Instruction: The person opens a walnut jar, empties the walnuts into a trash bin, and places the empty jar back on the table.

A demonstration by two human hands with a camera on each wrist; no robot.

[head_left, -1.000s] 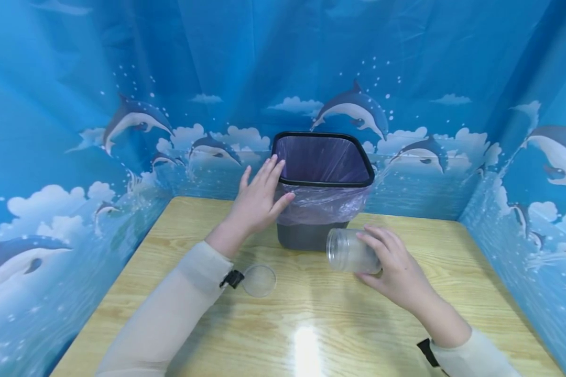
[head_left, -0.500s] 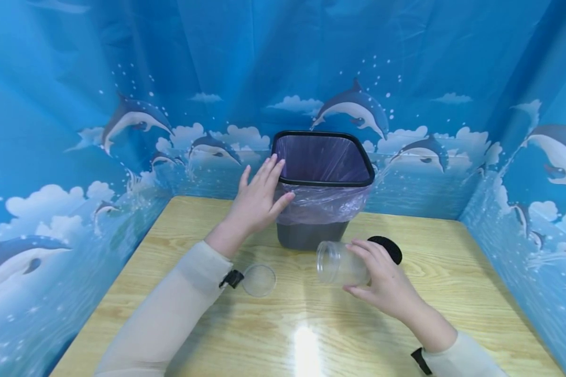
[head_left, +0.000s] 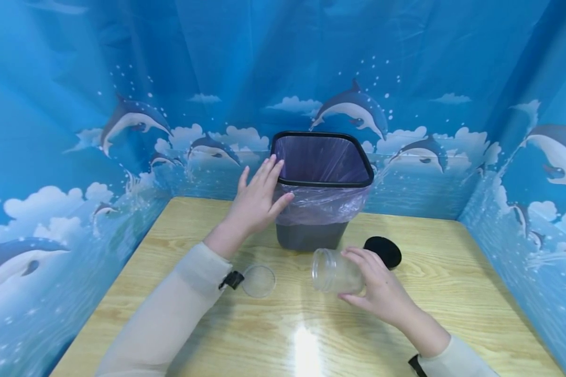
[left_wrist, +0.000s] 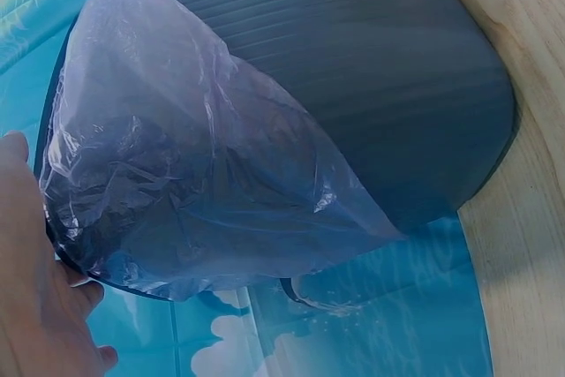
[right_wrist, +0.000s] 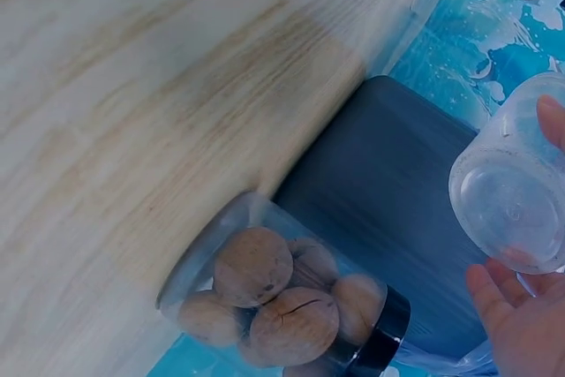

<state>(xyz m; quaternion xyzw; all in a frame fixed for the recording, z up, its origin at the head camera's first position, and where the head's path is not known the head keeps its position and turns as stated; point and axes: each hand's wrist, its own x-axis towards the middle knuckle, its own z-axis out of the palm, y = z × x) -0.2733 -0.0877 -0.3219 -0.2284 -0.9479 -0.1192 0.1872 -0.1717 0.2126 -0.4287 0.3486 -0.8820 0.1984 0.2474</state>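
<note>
My right hand [head_left: 377, 285] grips a clear plastic jar [head_left: 332, 272] tipped on its side, its uncovered mouth facing left. The jar's round base [right_wrist: 512, 209] shows in the right wrist view; I see nothing inside it. My left hand [head_left: 254, 201] rests with extended fingers against the left rim of a dark bin [head_left: 311, 236], which has a thin purple liner [left_wrist: 203, 165] folded over its edge. Behind my right hand stands another clear jar holding several walnuts [right_wrist: 294, 324]; in the head view mostly its black lid [head_left: 382, 252] shows.
A clear round lid [head_left: 259, 281] lies flat on the wooden table [head_left: 245, 335], near my left wrist. Blue dolphin-printed curtains [head_left: 240, 68] stand behind the table and at both sides, with the bin close to the back one.
My right hand has moved the clear jar left and toward me, away from the bin. The black lid behind it has come into view. My left hand has stayed on the bin.
</note>
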